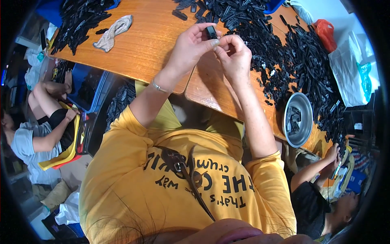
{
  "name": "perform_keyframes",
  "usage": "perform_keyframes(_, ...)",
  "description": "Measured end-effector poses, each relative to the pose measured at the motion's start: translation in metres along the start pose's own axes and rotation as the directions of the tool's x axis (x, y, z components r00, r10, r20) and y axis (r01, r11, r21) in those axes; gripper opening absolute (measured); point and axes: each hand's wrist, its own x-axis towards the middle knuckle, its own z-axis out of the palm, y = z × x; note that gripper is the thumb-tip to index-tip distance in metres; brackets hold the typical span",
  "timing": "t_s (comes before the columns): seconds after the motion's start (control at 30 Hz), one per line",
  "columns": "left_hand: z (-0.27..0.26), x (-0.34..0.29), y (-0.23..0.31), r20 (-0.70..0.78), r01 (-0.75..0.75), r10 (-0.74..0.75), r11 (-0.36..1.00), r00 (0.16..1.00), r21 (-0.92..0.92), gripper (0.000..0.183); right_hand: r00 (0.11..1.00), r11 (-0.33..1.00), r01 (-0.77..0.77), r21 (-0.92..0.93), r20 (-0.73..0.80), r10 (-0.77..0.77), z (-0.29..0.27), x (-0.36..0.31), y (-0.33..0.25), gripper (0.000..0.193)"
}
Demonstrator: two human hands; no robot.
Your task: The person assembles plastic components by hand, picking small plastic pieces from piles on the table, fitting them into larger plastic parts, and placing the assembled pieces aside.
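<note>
Small black plastic part (211, 32) sits pinched between both hands, held up above the wooden worktop (150, 44), just this side of the big pile of black parts (292, 61).

Largest first, all placed off that pile: worktop runs under and to the left of it, two boards meeting below the hands. Steel bowl (297, 119) at the pile's near edge, a few black bits inside. Beige rag (113, 31) well left of the pile, next to a second, smaller black heap at the far left corner.

Left hand (191, 46) is closed on the part from the left, thumb and forefinger around it; it has the main grip, so it's the nearer one. Right hand (235, 57) curled narrow, fingertips touching the part's right side. Part's long axis looks roughly upright, pointing away from the person; can't tell more, too small.
</note>
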Motion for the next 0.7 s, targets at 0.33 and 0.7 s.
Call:
perform_keyframes(0.33,-0.03,-0.05,0.016,-0.051,0.079,-0.073,0.989,0.996,0.122,0.044,0.917,0.871,-0.379,0.312,0.257,0.306,0.038,-0.04,-0.001,0.038)
perform_keyframes(0.7,-0.186,-0.184,0.142,-0.257,0.468,-0.545,0.291,0.798,0.834,0.036,0.973,0.841,0.038,-0.54,0.21,0.091,-0.041,-0.015,0.043,0.016)
